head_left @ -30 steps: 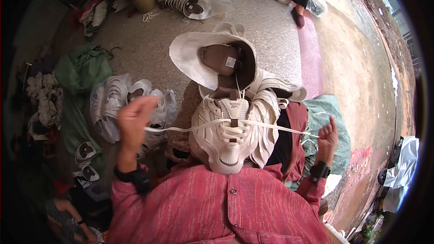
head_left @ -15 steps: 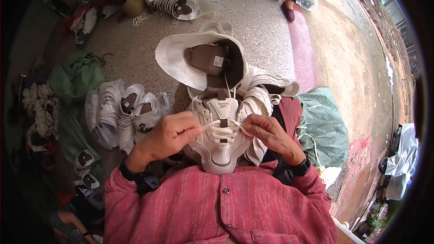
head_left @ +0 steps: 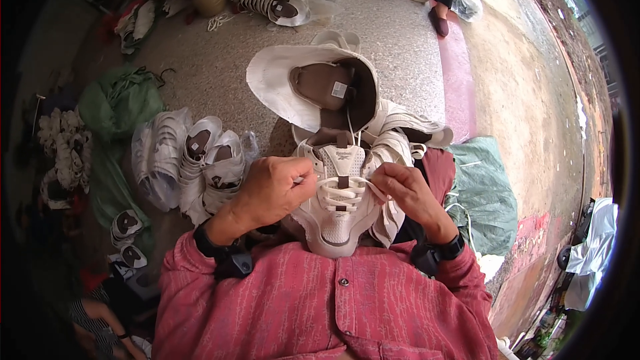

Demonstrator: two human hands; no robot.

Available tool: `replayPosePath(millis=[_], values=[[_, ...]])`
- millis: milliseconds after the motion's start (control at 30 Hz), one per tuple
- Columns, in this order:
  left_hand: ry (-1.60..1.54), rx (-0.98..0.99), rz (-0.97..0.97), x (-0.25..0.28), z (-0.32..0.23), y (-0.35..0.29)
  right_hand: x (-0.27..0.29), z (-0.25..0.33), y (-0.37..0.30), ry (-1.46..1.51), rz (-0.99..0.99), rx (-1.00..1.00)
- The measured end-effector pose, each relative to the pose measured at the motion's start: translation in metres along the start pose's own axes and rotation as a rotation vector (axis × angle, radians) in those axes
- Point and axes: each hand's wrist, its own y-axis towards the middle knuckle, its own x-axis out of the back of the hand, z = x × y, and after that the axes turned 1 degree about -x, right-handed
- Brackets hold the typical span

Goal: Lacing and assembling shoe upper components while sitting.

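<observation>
A cream and white shoe upper [head_left: 335, 230] stands toe toward me against my front, its tongue turned up at the far end. White lace [head_left: 341, 195] crosses the lower part of its opening in several rows. My left hand [head_left: 279, 190] is closed at the upper's left edge, with a light bit of lace showing by its thumb. On the other side, my right hand [head_left: 407, 192] pinches the lace close to the eyelets. Just beyond the upper lies a larger-looking open white upper [head_left: 270, 87] with a brown lining, on its side.
More nested uppers [head_left: 393, 150] are piled at the right, against a green sack [head_left: 487, 193]. Left of me are stacked uppers in clear plastic [head_left: 160, 160] and another green sack [head_left: 120, 103]. Farther off, other people sit near a row of uppers [head_left: 283, 7].
My left hand has come nearer the upper and turned its knuckles upward. The right hand still pinches at the right eyelets. The whole view has shifted slightly.
</observation>
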Motion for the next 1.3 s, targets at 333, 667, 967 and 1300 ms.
replayPosePath(millis=[333, 667, 967, 1300], values=[[0.348, -0.149, -0.05, -0.01, 0.001, 0.008, 0.015, 0.013, 0.009, -0.505, 0.055, 0.178], [0.011, -0.227, 0.437, 0.038, 0.022, 0.045, 0.004, 0.051, 0.043, -0.419, 0.199, 0.556], [-0.275, -0.096, 0.464, 0.033, 0.033, 0.034, -0.019, 0.042, 0.072, -0.59, 0.278, 0.561], [-0.454, -0.111, 0.329, 0.02, 0.031, 0.025, -0.001, 0.051, 0.079, -0.842, 0.086, 0.759]])
